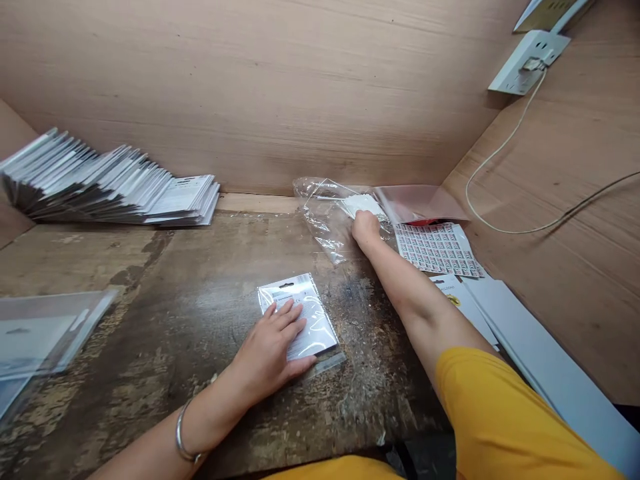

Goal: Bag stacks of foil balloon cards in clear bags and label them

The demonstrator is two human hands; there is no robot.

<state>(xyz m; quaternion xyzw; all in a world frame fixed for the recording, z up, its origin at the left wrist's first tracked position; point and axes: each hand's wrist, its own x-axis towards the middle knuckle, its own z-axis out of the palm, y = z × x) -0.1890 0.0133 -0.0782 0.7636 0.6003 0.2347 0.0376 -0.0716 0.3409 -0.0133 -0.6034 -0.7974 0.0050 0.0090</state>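
Observation:
My left hand (273, 347) lies with its fingers spread on a white card in a clear plastic sleeve (313, 323). The card has a hang hole at its top, and the sleeve's clear flap sticks out below it. My right hand (367, 229) is stretched to the back of the table, its fingers curled down at a stack of small white cards (361, 203). These cards lie in or on a crinkled clear plastic bag (325, 223). My right fingertips are hidden, so what they hold does not show.
A long row of packed sleeves (110, 183) leans along the back left. Flat clear sleeves (45, 333) lie at the left. On the right are a frosted pouch (420, 200), a sticker sheet (437, 248), a printed card (463, 303) and white boards (550, 360). A cable hangs from a power strip (530, 61).

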